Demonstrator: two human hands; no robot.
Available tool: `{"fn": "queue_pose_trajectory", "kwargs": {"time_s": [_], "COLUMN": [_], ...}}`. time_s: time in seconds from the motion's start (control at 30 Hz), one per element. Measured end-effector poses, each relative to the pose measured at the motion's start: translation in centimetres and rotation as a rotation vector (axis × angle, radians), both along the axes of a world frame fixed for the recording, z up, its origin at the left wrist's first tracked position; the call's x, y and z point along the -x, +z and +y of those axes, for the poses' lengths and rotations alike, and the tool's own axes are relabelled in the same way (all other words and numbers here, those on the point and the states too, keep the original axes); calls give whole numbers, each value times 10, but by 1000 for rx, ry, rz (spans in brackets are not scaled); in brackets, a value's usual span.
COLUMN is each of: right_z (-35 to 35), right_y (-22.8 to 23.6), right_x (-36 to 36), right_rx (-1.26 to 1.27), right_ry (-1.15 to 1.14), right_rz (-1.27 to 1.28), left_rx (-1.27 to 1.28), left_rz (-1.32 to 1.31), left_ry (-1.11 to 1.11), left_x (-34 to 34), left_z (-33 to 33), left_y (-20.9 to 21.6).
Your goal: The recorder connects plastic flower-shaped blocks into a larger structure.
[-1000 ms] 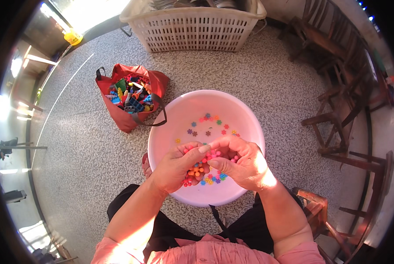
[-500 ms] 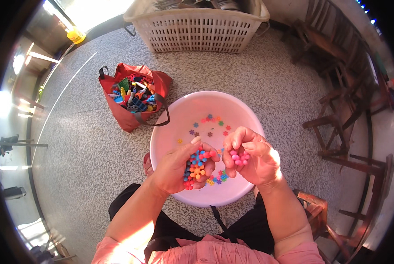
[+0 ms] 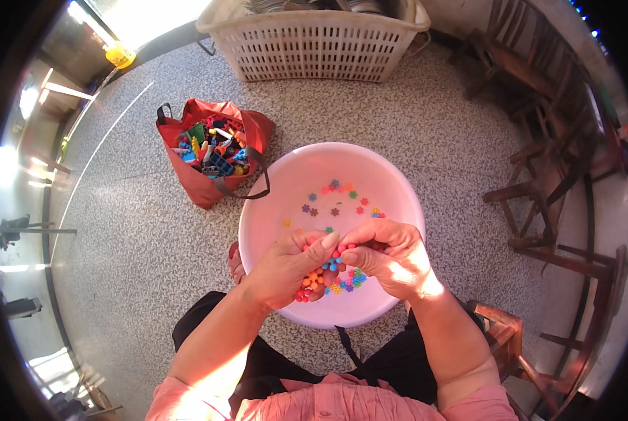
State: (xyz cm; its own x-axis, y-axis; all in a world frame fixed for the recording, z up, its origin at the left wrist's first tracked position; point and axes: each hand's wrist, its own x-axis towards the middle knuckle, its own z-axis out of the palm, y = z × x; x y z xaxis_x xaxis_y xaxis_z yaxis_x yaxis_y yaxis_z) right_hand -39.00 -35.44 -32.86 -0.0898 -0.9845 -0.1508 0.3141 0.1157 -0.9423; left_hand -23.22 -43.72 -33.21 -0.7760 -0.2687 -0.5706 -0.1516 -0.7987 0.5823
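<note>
My left hand point(image 3: 283, 270) is closed around a cluster of joined flower-shaped plastic pieces point(image 3: 314, 279) in orange, blue and red. My right hand point(image 3: 399, 261) has come up against it, with thumb and fingertips pinched on a small pink flower-shaped piece point(image 3: 344, 249) at the upper right end of the cluster. Fingers hide much of that piece, so I cannot tell whether it is joined on. Both hands are above a pink plastic tub point(image 3: 387, 186). Loose flower pieces point(image 3: 335, 185) in several colours lie scattered on its bottom, some of them hidden under the hands.
Left of the tub stands a red cloth bag point(image 3: 203, 189) full of mixed toy bricks. A white slatted basket point(image 3: 314, 49) is at the far side. Wooden chairs point(image 3: 521, 200) line the right, and a small wooden stool point(image 3: 500, 326) is close by my right leg.
My right hand has moved left, bringing the pink piece to the cluster. My left thumb has come down, and the cluster has turned slightly in my left hand.
</note>
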Motion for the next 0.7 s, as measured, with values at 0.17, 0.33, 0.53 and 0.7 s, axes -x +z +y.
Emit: {"fn": "queue_pose_trajectory", "kwargs": {"time_s": [0.17,0.33,0.53,0.7], "right_z": [1,-15,10,16], "right_y": [-12,-31,-172,-257], "right_x": [3,11,37,11], "right_rx": [-54,-105,-760,-725], "right_ry": [27,-115,-137,-54], "right_rz": [-542,-558,-39,994], "left_rx": [-110,-27,-50,-163], "left_rz": [208,19,79,213], "left_ry": [91,335,549,694], "left_x": [-5,-4,-19,-41], "left_z": [2,-16,-28,-39], "left_y": [-3,2,12,9]}}
